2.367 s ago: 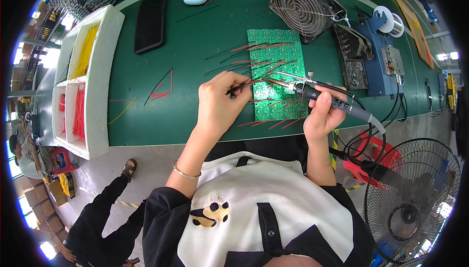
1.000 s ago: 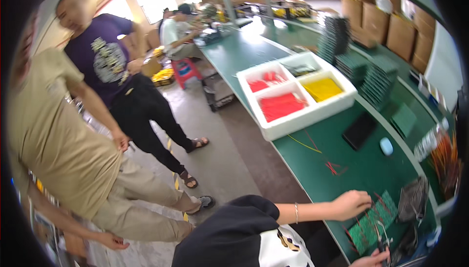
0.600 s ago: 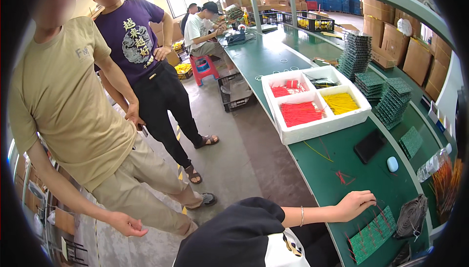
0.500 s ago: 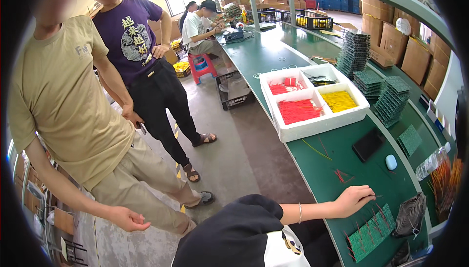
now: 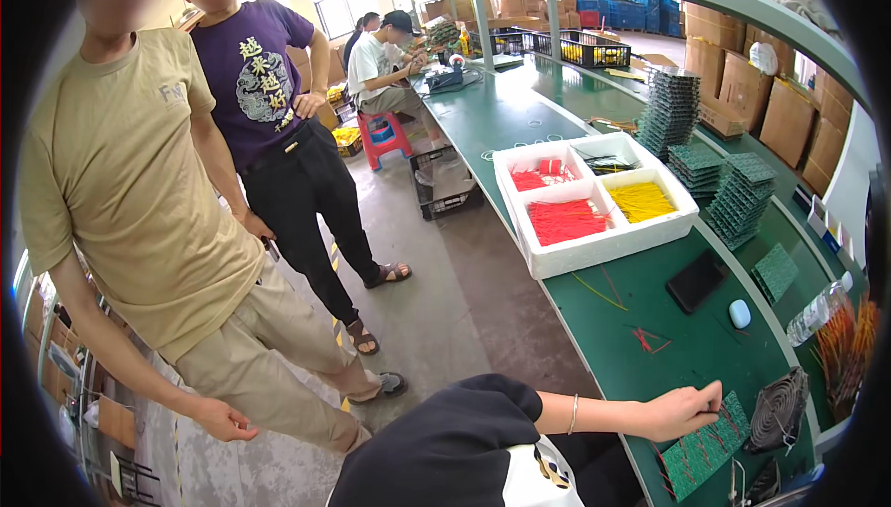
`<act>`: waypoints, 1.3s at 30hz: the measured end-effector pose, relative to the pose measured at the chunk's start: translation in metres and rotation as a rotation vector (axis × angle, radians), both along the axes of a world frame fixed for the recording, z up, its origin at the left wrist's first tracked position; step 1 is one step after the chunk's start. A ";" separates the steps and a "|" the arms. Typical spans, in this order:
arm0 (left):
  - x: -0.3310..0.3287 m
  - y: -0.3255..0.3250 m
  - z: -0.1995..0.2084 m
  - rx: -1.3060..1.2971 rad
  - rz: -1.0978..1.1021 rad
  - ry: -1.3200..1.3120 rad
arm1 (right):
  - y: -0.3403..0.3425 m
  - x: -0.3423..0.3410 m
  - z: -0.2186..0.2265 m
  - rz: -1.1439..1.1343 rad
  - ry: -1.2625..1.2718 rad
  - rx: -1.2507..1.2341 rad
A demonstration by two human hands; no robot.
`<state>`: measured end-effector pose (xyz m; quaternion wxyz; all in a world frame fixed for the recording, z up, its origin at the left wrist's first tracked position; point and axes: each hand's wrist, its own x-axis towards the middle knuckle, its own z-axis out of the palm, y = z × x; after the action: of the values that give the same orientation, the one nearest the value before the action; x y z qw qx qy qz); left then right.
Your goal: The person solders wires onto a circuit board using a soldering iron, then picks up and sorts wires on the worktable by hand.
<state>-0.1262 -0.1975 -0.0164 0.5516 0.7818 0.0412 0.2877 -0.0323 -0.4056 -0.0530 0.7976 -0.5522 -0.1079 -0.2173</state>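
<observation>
My left hand (image 5: 685, 411), a bracelet on its wrist, reaches from a black sleeve over the bench. Its fingers are closed in a pinch at the far-left edge of a green circuit board panel (image 5: 703, 456). What sits between the fingertips is too small to make out. Rows of short dark red wires lie across the panel, some jutting past its near edge. My right hand does not show. Beyond the left hand lie a few loose red wires (image 5: 650, 340). A white foam box (image 5: 603, 252) holds red, yellow and dark wires in its compartments.
On the bench are a black phone (image 5: 698, 282), a light-blue case (image 5: 739, 314), a bottle (image 5: 819, 308), a coiled dark part (image 5: 778, 410) and stacked green boards (image 5: 670, 113). Two people stand at the left, the nearer in a tan shirt (image 5: 139, 154). Another sits farther along.
My left hand has come down and nearer, from beyond the panel onto its far-left edge. A thin dark piece at its fingertips no longer shows. The view has shifted slightly.
</observation>
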 end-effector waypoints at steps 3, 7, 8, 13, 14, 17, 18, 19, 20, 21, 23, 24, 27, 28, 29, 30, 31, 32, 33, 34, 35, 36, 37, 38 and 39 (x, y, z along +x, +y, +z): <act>0.002 -0.004 0.001 0.066 -0.072 0.037 | 0.009 0.008 -0.015 0.476 -0.367 0.449; 0.004 -0.010 -0.014 0.136 -0.064 0.007 | 0.015 0.012 -0.035 0.348 -0.189 0.270; 0.004 -0.010 -0.021 0.142 -0.061 0.039 | 0.016 0.019 -0.044 0.634 -0.497 0.479; 0.007 -0.014 -0.033 0.132 -0.017 -0.033 | 0.034 0.008 -0.039 0.384 -0.093 0.314; 0.005 -0.020 -0.030 0.130 -0.001 -0.062 | 0.032 0.003 -0.034 0.303 0.010 0.255; -0.007 -0.006 -0.036 0.118 0.069 0.011 | 0.010 -0.012 -0.017 0.016 0.321 0.030; -0.013 0.001 -0.036 0.099 0.098 0.088 | 0.022 -0.018 -0.008 0.000 0.308 -0.149; -0.015 0.006 -0.044 0.063 0.172 0.001 | 0.029 -0.012 -0.015 0.071 0.296 -0.086; -0.022 0.004 -0.033 -0.146 0.152 0.158 | 0.028 -0.006 -0.020 0.126 0.303 0.050; -0.027 0.008 -0.029 -0.105 0.158 0.182 | 0.026 -0.008 -0.021 0.142 0.301 0.089; -0.031 0.026 -0.022 -0.038 0.207 0.138 | 0.018 -0.010 -0.018 0.133 0.276 0.099; -0.031 0.038 -0.017 -0.023 0.255 0.074 | 0.018 -0.014 -0.013 0.116 0.263 0.093; -0.036 0.092 -0.006 -0.050 0.392 0.231 | 0.023 -0.016 -0.012 0.095 0.266 0.089; -0.033 0.102 0.005 -0.052 0.383 0.378 | 0.023 -0.015 -0.013 0.117 0.266 0.088; -0.020 0.117 -0.001 0.074 0.378 0.373 | 0.022 -0.014 -0.013 0.135 0.262 0.074; -0.008 0.131 -0.011 0.208 0.370 0.364 | 0.021 -0.015 -0.012 0.151 0.256 0.069; 0.001 0.134 -0.019 0.208 0.357 0.361 | 0.019 -0.015 -0.011 0.165 0.249 0.071; 0.012 0.131 -0.013 0.230 0.349 0.319 | 0.017 -0.016 -0.011 0.139 0.245 0.077; 0.023 0.127 -0.007 0.252 0.338 0.276 | 0.014 -0.016 -0.012 0.126 0.242 0.075; 0.018 0.116 -0.007 0.104 0.283 0.430 | 0.012 -0.016 -0.014 0.110 0.239 0.073; 0.016 0.103 -0.008 0.069 0.256 0.428 | 0.009 -0.014 -0.019 0.106 0.240 0.084; 0.010 0.091 -0.010 0.027 0.235 0.433 | 0.013 -0.015 -0.018 0.081 0.250 0.115; 0.003 0.077 -0.006 0.024 0.210 0.411 | 0.014 -0.015 -0.020 0.072 0.278 0.121; -0.002 0.064 -0.003 0.014 0.175 0.393 | 0.017 -0.015 -0.018 0.088 0.260 0.128; -0.005 0.053 -0.002 0.036 0.166 0.376 | 0.018 -0.015 -0.017 0.107 0.254 0.112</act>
<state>-0.1312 -0.1449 -0.0189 0.4944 0.8254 0.2026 0.1821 -0.0471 -0.3877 -0.0702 0.8448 -0.5235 -0.0232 -0.1083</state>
